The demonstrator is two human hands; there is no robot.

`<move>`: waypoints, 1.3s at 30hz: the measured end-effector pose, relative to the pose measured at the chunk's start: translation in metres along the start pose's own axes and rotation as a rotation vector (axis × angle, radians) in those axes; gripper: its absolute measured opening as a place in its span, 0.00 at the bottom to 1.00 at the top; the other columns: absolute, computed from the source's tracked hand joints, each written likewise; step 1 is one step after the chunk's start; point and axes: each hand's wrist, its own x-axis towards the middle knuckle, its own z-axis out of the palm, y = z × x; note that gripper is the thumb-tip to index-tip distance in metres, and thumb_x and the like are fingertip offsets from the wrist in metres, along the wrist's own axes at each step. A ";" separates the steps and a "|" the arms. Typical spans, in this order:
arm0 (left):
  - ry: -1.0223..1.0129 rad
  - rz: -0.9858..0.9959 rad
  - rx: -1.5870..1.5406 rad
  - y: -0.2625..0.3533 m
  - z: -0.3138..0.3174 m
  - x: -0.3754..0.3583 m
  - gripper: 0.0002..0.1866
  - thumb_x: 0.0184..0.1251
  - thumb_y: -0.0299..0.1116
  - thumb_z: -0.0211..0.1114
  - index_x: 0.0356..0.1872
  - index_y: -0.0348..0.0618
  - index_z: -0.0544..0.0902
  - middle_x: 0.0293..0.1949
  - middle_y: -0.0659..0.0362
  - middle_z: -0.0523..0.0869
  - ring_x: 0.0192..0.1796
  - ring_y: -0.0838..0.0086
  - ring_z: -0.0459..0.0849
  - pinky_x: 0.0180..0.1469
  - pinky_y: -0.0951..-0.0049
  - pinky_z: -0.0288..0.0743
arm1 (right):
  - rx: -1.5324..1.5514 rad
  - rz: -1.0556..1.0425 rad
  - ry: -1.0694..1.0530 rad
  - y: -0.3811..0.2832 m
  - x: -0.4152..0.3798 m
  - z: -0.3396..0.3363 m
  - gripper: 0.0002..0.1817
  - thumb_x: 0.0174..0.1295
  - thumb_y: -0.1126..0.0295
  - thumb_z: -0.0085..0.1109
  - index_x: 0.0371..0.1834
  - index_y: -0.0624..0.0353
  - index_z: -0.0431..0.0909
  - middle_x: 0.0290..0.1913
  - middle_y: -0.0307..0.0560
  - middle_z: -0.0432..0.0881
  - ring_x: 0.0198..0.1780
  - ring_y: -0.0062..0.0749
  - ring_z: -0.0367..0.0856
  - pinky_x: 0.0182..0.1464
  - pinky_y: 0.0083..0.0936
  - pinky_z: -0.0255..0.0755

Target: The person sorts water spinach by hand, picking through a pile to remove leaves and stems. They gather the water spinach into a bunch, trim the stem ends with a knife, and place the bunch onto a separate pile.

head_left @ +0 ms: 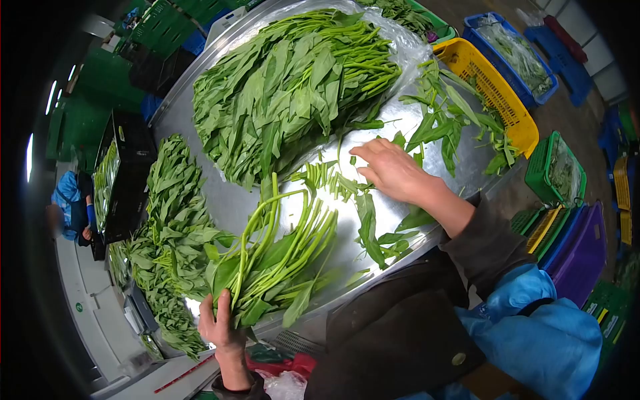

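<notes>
My left hand (pixel 220 327) is closed around the leafy end of a bunch of water spinach (pixel 280 247), whose green stems point up and away over the metal table (pixel 347 217). My right hand (pixel 393 170) is over the table, thumb and fingers apart and loosely bent, and I see nothing held in it. Short cut stem pieces (pixel 320 177) lie beside its fingertips. Loose leaves (pixel 370 230) are scattered below that hand. Beyond both hands lies a large heap of water spinach (pixel 280 93), partly on clear plastic film (pixel 410 50).
More greens (pixel 170 220) are piled along the table's left side. A yellow crate (pixel 497 87) stands at the right edge, with blue (pixel 547 93) and green crates (pixel 567 193) past it. Another person (pixel 70 203) in blue is at far left, near a black crate (pixel 127 180).
</notes>
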 end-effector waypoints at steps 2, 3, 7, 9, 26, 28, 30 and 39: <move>0.004 -0.012 -0.019 0.002 0.000 0.003 0.32 0.40 0.32 0.75 0.54 0.41 0.80 0.41 0.43 0.81 0.37 0.51 0.83 0.36 0.63 0.78 | 0.430 -0.233 0.001 -0.024 0.004 -0.020 0.15 0.62 0.67 0.58 0.50 0.59 0.79 0.48 0.53 0.78 0.54 0.48 0.74 0.58 0.38 0.67; 0.002 -0.006 -0.020 0.002 0.002 0.005 0.32 0.40 0.32 0.75 0.54 0.41 0.80 0.41 0.43 0.81 0.37 0.51 0.83 0.36 0.63 0.78 | 0.546 -0.374 0.060 -0.039 0.008 -0.022 0.14 0.62 0.65 0.58 0.49 0.59 0.79 0.51 0.53 0.77 0.55 0.47 0.74 0.60 0.37 0.66; 0.008 0.056 -0.008 0.004 0.004 0.009 0.32 0.41 0.33 0.75 0.54 0.41 0.80 0.41 0.43 0.81 0.37 0.51 0.83 0.35 0.63 0.78 | 0.528 -0.483 -0.339 -0.079 0.014 -0.016 0.12 0.64 0.63 0.57 0.44 0.59 0.78 0.42 0.48 0.80 0.51 0.42 0.76 0.57 0.33 0.66; 0.013 0.061 -0.002 0.004 0.004 0.009 0.32 0.42 0.33 0.75 0.55 0.41 0.80 0.41 0.43 0.81 0.37 0.51 0.83 0.35 0.63 0.78 | 0.762 -0.288 -0.383 -0.073 0.013 -0.010 0.14 0.65 0.61 0.55 0.45 0.60 0.77 0.36 0.48 0.81 0.45 0.39 0.79 0.54 0.32 0.69; 0.009 -0.008 -0.066 0.014 0.002 -0.002 0.32 0.44 0.28 0.73 0.58 0.42 0.77 0.41 0.45 0.81 0.37 0.55 0.83 0.37 0.65 0.78 | 1.380 0.333 -0.304 -0.047 0.018 0.024 0.18 0.66 0.56 0.58 0.43 0.61 0.84 0.33 0.37 0.83 0.37 0.17 0.75 0.41 0.17 0.69; 0.024 -0.014 -0.082 0.016 0.005 0.000 0.32 0.45 0.28 0.72 0.58 0.42 0.77 0.41 0.45 0.81 0.37 0.55 0.83 0.37 0.65 0.78 | 1.291 0.306 -0.413 -0.048 0.018 0.006 0.18 0.65 0.55 0.58 0.43 0.61 0.84 0.34 0.37 0.84 0.38 0.17 0.76 0.41 0.18 0.70; 0.046 -0.047 -0.110 0.013 0.007 -0.001 0.32 0.42 0.29 0.74 0.56 0.42 0.79 0.41 0.44 0.81 0.36 0.54 0.83 0.35 0.65 0.77 | 1.223 0.181 -0.478 -0.047 0.014 0.001 0.19 0.64 0.56 0.60 0.42 0.63 0.83 0.34 0.38 0.84 0.39 0.19 0.78 0.43 0.20 0.71; 0.026 -0.263 -0.325 0.016 0.005 -0.004 0.34 0.44 0.23 0.72 0.59 0.35 0.75 0.39 0.48 0.81 0.40 0.60 0.81 0.44 0.68 0.75 | 1.727 0.650 0.296 -0.035 0.022 0.019 0.21 0.69 0.53 0.52 0.37 0.64 0.80 0.33 0.43 0.82 0.38 0.26 0.82 0.47 0.22 0.75</move>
